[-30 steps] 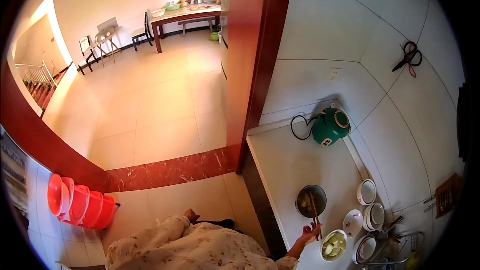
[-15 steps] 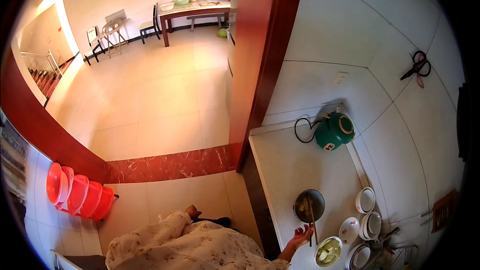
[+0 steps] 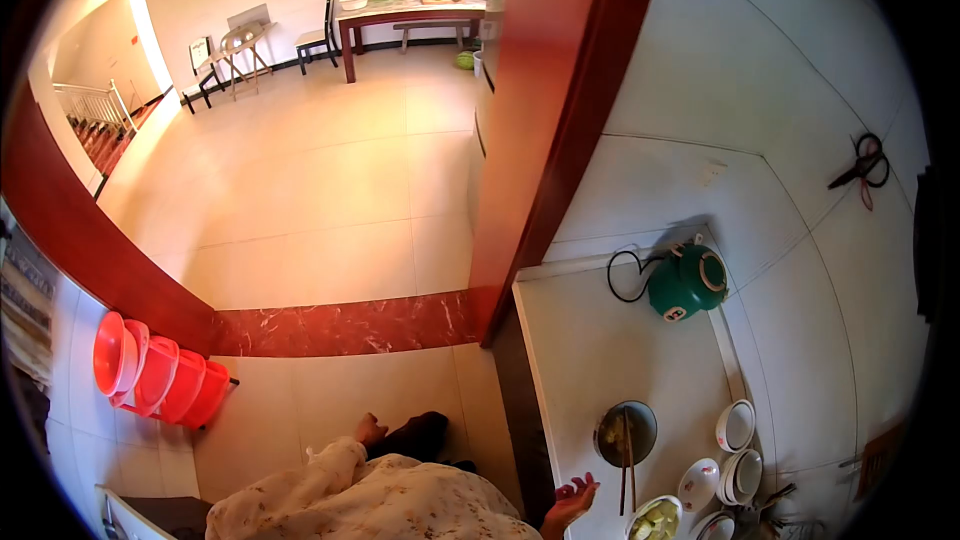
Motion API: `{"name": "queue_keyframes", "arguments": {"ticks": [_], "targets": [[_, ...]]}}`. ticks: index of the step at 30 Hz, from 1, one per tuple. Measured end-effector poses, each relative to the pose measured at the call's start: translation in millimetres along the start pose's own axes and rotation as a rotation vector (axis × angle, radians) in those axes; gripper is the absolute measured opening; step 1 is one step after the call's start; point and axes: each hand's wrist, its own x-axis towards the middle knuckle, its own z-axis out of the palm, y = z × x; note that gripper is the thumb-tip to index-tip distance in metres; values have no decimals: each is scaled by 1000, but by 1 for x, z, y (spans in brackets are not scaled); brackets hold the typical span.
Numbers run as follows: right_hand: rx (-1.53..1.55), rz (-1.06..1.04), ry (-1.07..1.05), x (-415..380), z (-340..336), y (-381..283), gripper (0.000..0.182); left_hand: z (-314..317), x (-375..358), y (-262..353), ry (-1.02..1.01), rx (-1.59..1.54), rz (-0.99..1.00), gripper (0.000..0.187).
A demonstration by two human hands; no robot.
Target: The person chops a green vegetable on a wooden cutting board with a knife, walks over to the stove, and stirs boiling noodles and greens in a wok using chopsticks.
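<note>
White counter (image 3: 600,340) fills your right; your right hand (image 3: 570,498), fingers spread and empty, sits just left of thin wooden chopsticks (image 3: 628,460) lying near-to-far across a dark round metal pot (image 3: 626,432).

loose long-sleeved top (image 3: 400,505) worn, cream fabric printed all over with small faded floral pattern. sleeve (image 3: 335,465) gathered at cuff beside left hand (image 3: 370,430). right hand (image 3: 572,495) bare. dark trousers (image 3: 420,432) seen below top.
</note>
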Motion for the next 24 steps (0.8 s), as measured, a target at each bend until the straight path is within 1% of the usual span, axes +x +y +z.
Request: {"name": "queue_keyframes", "arguments": {"ticks": [1, 2, 3, 5, 6, 7, 9, 10, 11, 13, 14, 15, 16, 17, 19, 21, 22, 23, 24], "targets": [[-5, 0, -9, -4, 11, 4, 52, -5, 4, -9, 56, 34, 6, 46], [-36, 30, -159, -8, 24, 9, 49, -10, 8, -18, 109, -13, -26, 48], [-66, 61, -311, -10, 40, 15, 46, -17, 12, -25, 115, -24, -28, 48], [-130, 140, -482, -8, 82, 30, 42, -29, 21, -41, 179, -53, -138, 48], [-143, 182, -544, -9, 110, 34, 43, -34, 29, -51, 178, -49, -149, 49], [-144, 171, -556, -10, 139, 39, 43, -39, 37, -59, 177, -47, -158, 50], [-247, 219, -729, -12, 202, 49, 42, -50, 53, -70, 231, -79, -202, 39], [-263, 255, -750, -14, 236, 54, 41, -59, 68, -80, 136, -29, -215, 35], [-255, 243, -764, -15, 267, 61, 41, -69, 85, -89, 43, 25, -227, 32], [-257, 281, -827, -22, 336, 84, 42, -97, 111, -104, 44, -151, -326, 32], [-237, 274, -846, -24, 373, 98, 42, -110, 136, -121, 42, 101, -38, 27], [-210, 325, -824, -24, 407, 112, 43, -126, 161, -137, 36, 358, 240, 23], [-194, 384, -795, -28, 435, 125, 44, -144, 178, -145, 44, 360, 234, 23], [-194, 392, -802, -31, 462, 138, 44, -159, 191, -154, 131, 33, 179, 20], [-249, 429, -794, -32, 531, 158, 45, -193, 223, -152, 232, -305, 114, 18], [-266, 447, -827, -33, 588, 171, 45, -234, 239, -109, 304, -912, -470, 23], [-251, 394, -860, -34, 613, 172, 45, -236, 268, -102, 396, -744, -467, 29], [-234, 340, -888, -31, 635, 173, 45, -247, 296, -88, 291, -717, -323, 30], [-274, 310, -854, -19, 652, 186, 46, -268, 324, -61, 182, -682, -175, 31]]}}
